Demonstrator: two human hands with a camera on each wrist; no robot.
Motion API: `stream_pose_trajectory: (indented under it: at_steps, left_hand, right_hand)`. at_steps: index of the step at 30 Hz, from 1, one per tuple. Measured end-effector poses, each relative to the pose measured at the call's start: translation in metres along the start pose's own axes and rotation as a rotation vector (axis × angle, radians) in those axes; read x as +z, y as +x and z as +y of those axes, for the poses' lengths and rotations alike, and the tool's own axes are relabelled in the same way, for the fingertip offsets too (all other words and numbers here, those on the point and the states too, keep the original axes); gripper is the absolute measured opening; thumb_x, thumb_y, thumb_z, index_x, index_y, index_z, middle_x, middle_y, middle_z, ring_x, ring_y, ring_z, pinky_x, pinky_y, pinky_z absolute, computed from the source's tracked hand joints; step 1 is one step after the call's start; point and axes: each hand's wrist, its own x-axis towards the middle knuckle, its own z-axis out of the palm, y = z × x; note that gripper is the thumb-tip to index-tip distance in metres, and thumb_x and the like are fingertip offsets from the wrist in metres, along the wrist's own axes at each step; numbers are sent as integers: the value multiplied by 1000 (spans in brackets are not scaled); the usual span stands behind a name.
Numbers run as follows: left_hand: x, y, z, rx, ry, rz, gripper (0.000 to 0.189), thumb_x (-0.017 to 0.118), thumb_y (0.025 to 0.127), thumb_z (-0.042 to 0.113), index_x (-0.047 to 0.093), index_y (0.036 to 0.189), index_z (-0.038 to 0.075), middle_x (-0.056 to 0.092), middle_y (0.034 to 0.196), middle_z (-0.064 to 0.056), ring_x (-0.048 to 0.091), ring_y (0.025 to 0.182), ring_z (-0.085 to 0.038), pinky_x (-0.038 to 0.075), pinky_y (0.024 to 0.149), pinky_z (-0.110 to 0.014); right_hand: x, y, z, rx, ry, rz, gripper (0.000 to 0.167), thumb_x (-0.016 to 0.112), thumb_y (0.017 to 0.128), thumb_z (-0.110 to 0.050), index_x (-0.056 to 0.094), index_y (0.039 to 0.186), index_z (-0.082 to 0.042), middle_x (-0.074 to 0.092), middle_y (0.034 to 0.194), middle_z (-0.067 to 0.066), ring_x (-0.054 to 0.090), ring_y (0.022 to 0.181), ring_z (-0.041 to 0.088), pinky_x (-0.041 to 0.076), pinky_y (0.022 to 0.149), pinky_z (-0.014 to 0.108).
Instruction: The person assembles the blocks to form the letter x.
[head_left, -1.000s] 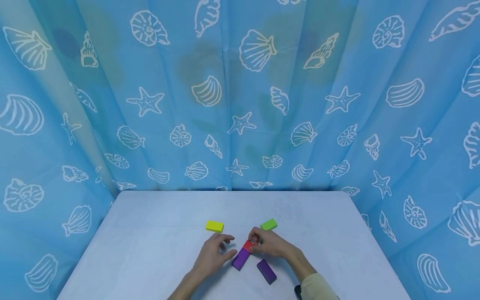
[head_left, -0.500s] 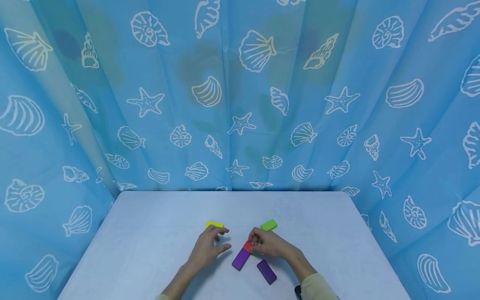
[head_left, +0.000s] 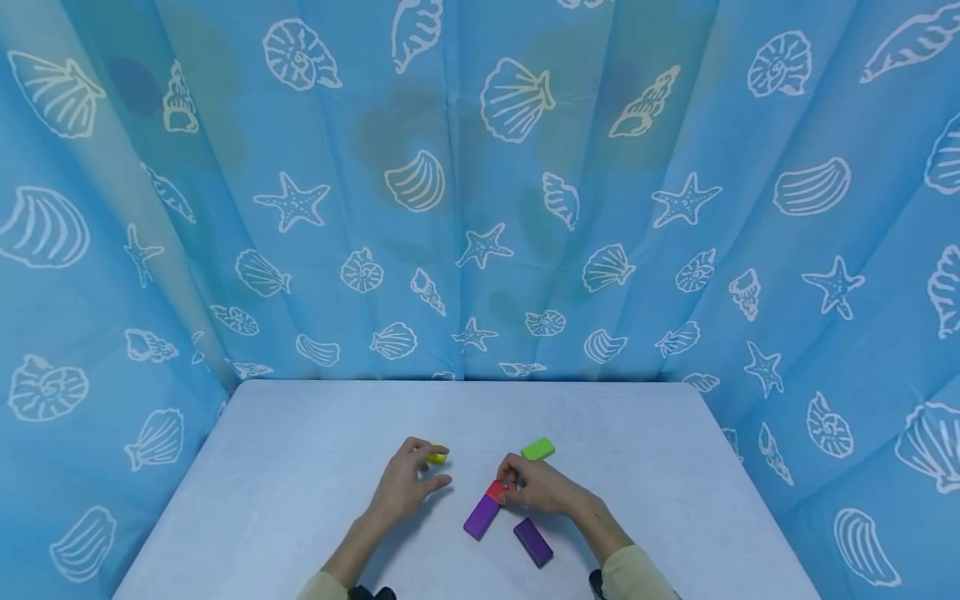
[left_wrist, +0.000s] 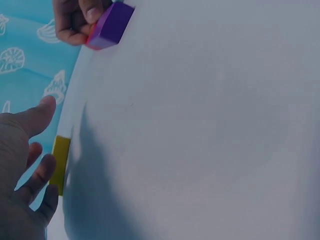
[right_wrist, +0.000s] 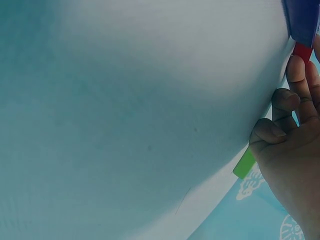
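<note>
In the head view my right hand (head_left: 546, 487) pinches a red block (head_left: 495, 491) between thumb and fingers. A purple block (head_left: 482, 518) lies end to end with the red one, slanting toward the near left. My left hand (head_left: 403, 482) reaches over a yellow block (head_left: 438, 457), thumb spread wide from the fingers, and hides much of that block. In the left wrist view the yellow block (left_wrist: 60, 165) shows just beyond the left fingertips, with a gap to the thumb. The right wrist view has the red block (right_wrist: 302, 52) at the right fingertips.
A dark purple block (head_left: 533, 543) lies near the right forearm. Behind the right hand is a green block (head_left: 537, 449). The white table (head_left: 315, 425) meets a blue shell-printed curtain (head_left: 480, 200) at its back and sides.
My left hand has moved left and away from the purple block to the yellow block, covering much of it. The right hand stays in place with the red block.
</note>
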Motion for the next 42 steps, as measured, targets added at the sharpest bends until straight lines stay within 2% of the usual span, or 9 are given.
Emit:
stream_pose_trajectory:
  at_steps: [7, 14, 23, 27, 36, 42]
  left_hand:
    - [-4, 10, -5, -40, 70, 25, 44, 85, 81, 30, 71, 122, 25, 58, 120, 0, 58, 93, -13, 53, 81, -31]
    - [-8, 17, -8, -82, 123, 58, 48, 88, 78, 24, 71, 123, 24, 58, 125, -7, 60, 113, -26, 52, 97, -44]
    - [-8, 23, -11, -143, 135, 10, 48, 87, 79, 22, 71, 124, 26, 57, 126, -8, 58, 113, -28, 50, 99, -47]
    - [-6, 25, -13, -126, 139, -6, 45, 86, 80, 20, 72, 122, 26, 59, 124, -8, 59, 112, -28, 50, 99, -47]
    - [-5, 26, -22, -34, 141, 1, 37, 83, 83, 17, 75, 118, 23, 63, 117, -7, 60, 107, -26, 51, 93, -45]
    - [-2, 25, -22, -33, 124, 22, 36, 83, 83, 15, 75, 117, 23, 64, 118, -8, 60, 107, -29, 51, 94, -46]
  right_hand:
    - [-2, 0, 0, -3, 4, -2, 25, 78, 88, -23, 61, 105, -21, 56, 89, -4, 53, 83, 13, 43, 72, 29]
    - [-2, 0, 0, 5, 15, -14, 25, 78, 88, -23, 61, 105, -20, 56, 90, -3, 53, 83, 13, 43, 72, 30]
    - [0, 2, 1, 7, 11, -11, 25, 79, 88, -23, 61, 105, -20, 56, 90, -3, 52, 83, 13, 42, 72, 30]
    - [-1, 1, 1, -1, 8, -10, 25, 78, 88, -23, 61, 105, -20, 57, 89, -4, 52, 82, 13, 43, 72, 29]
    - [0, 0, 0, -5, 9, -9, 25, 79, 88, -23, 61, 105, -20, 57, 89, -4, 53, 82, 13, 43, 72, 29]
    - [0, 1, 1, 3, 7, -8, 25, 79, 88, -24, 61, 104, -20, 57, 89, -4, 53, 82, 12, 43, 72, 30]
